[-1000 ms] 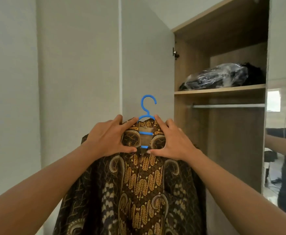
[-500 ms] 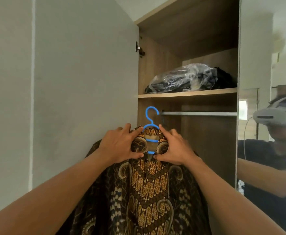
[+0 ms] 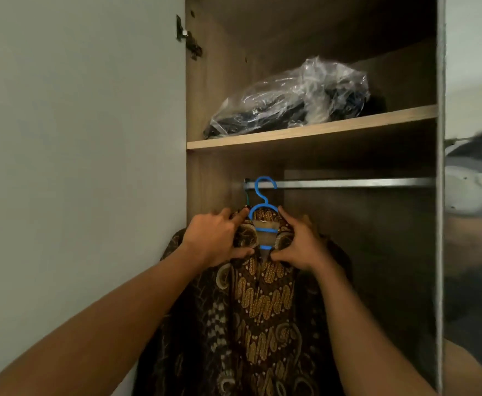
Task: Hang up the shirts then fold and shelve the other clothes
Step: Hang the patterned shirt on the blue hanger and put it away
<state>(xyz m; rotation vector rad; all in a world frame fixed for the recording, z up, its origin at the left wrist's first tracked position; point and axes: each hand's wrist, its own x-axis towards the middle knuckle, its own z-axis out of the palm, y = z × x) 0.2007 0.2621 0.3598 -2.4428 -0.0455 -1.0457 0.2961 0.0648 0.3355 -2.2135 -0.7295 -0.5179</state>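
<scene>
A brown and gold batik shirt (image 3: 262,310) hangs on a blue plastic hanger (image 3: 263,208). My left hand (image 3: 214,238) grips the shirt's collar and the hanger's left shoulder. My right hand (image 3: 301,242) grips the collar and the right shoulder. The hanger's hook sits level with the metal rail (image 3: 348,183) at the rail's left end, inside the open wardrobe. Whether the hook rests on the rail, I cannot tell. The shirt's lower part runs out of view.
A wooden shelf (image 3: 319,128) above the rail carries a clear plastic bag (image 3: 291,95) of dark clothes. The open wardrobe door (image 3: 76,167) stands at the left. A mirrored panel (image 3: 474,224) at the right reflects a person wearing a headset.
Both hands have carried the shirt and hanger up and into the wardrobe. The hook, which was left of the rail and lower, is now level with it.
</scene>
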